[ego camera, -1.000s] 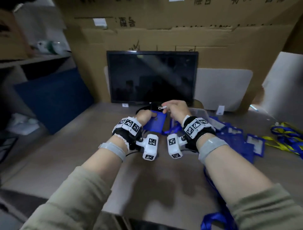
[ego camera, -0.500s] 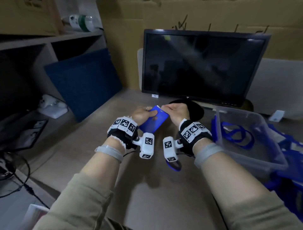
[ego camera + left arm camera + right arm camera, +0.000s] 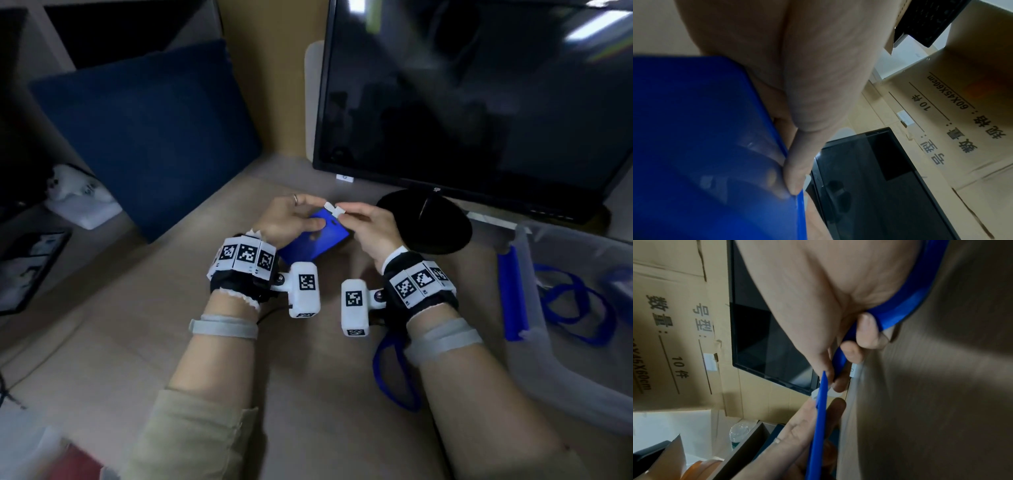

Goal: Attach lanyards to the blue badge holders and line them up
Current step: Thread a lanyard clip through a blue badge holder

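Left hand [image 3: 291, 219] fingers [image 3: 795, 170] pinch the blue badge holder [image 3: 317, 240] above the worktop [image 3: 308, 394]; right hand [image 3: 368, 228] fingers [image 3: 838, 384] pinch the lanyard [image 3: 898, 311] clip [image 3: 333, 208] at its top edge.

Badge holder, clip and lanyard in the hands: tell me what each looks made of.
Badge holder: looks like rigid blue plastic, smooth and slightly glossy; it shows soft reflections and holds flat.
Clip: probably white plastic, matte; too small to be sure.
Lanyard: seems woven fabric ribbon, flat and limp, bending around the right hand.
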`<action>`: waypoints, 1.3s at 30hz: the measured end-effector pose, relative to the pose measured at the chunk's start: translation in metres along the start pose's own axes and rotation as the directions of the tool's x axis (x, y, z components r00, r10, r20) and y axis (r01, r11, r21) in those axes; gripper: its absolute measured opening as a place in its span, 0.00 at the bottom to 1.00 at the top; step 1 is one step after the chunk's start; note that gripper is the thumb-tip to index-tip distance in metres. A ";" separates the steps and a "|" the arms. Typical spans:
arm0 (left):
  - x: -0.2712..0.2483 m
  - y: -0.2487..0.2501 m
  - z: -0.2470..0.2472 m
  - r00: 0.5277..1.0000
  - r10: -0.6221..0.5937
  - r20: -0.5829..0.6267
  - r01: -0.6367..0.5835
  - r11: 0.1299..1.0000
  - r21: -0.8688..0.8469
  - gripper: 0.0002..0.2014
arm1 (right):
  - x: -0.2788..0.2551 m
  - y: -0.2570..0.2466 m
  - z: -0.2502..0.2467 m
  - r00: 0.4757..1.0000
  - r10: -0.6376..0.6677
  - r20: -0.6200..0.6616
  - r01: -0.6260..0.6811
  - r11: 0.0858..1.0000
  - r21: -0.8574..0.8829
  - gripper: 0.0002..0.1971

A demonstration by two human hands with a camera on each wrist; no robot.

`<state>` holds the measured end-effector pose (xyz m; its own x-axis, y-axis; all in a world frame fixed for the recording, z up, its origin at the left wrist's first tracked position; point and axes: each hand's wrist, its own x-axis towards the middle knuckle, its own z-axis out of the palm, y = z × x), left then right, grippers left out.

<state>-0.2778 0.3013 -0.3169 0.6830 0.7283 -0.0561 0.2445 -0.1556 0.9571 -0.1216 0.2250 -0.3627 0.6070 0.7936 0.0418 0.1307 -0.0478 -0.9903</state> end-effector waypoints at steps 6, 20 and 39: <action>0.019 -0.007 0.002 1.000 0.008 0.020 -0.008 1.000 -0.001 0.17 | 0.003 0.004 -0.013 0.998 -0.019 0.057 0.020 1.000 -0.012 0.12; 0.020 -0.002 -0.001 0.999 0.001 -0.041 -0.002 1.000 -0.025 0.10 | 0.000 -0.013 -0.014 0.987 -0.079 0.140 0.086 0.995 -0.044 0.12; 0.017 0.000 -0.002 0.997 0.031 -0.065 -0.037 0.996 -0.086 0.06 | -0.007 -0.019 -0.019 0.981 -0.082 0.178 0.093 0.994 -0.055 0.11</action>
<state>-0.2671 0.3150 -0.3178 0.6444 0.7647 -0.0079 0.1594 -0.1242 0.9794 -0.1133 0.2088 -0.3419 0.4452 0.8900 0.0987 0.2300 -0.0071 -0.9732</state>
